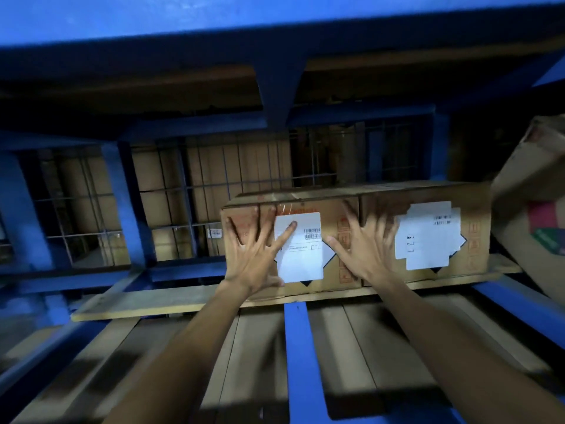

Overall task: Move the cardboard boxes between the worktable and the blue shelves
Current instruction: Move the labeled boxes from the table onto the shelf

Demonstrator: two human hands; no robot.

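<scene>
Left hand (255, 258), right hand (363, 249) pressed flat, fingers splayed, nothing gripped | cardboard box (292, 240) pushed onto blue shelf (295, 332) | even pressure advised, kept flush beside neighbouring box (428, 231)

Shelf bay open left of the left box (290, 246): bare board (146, 301), room for a hand. Right side blocked: second box (428, 234) touches it, tilted carton (532, 215) beyond. Wire mesh (198, 194) closes the back, blue beam (275, 35) overhead, blue upright (131, 203) at far left.
</scene>
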